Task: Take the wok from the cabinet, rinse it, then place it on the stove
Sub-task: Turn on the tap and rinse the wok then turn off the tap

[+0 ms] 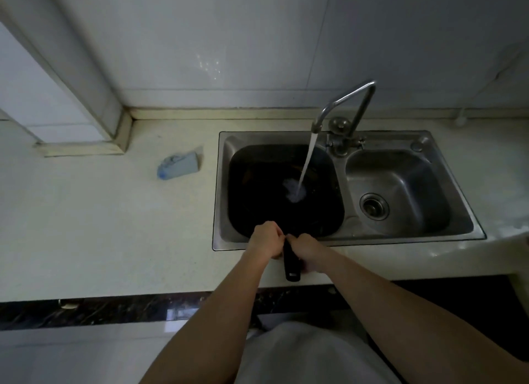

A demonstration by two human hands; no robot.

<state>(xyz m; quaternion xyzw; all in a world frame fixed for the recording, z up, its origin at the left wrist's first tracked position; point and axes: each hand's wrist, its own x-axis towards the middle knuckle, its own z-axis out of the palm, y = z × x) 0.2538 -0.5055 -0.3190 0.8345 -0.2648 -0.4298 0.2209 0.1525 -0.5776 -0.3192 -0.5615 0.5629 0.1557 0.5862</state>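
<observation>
Head view: I look down on a pale surface with a steel double sink set in its right part, between the back edge and the front edge.
Wok: the black wok lies in the left basin and fills almost all of it, with its inside facing up.
Handle: the black handle reaches over the front rim of the sink and ends above the surface, near the front edge.
Left hand: the person's left hand has its fingers curled around the handle, at the end close to the wok body.
Right hand: the right hand grips the same handle from the right side, just beside the left one. It is a little blurred, but I see the fingers wrapped on the handle.
Faucet: the bent metal faucet stands at the back rim between the two basins, with its spout over the left basin.
Water: a stream of water falls from the spout and hits the inside of the wok, right of its middle, with a white splash.
Right basin: I see its round drain at the bottom.
Cloth: a blue cloth lies on the surface left of the sink, toward the back edge and apart from the sink.
</observation>
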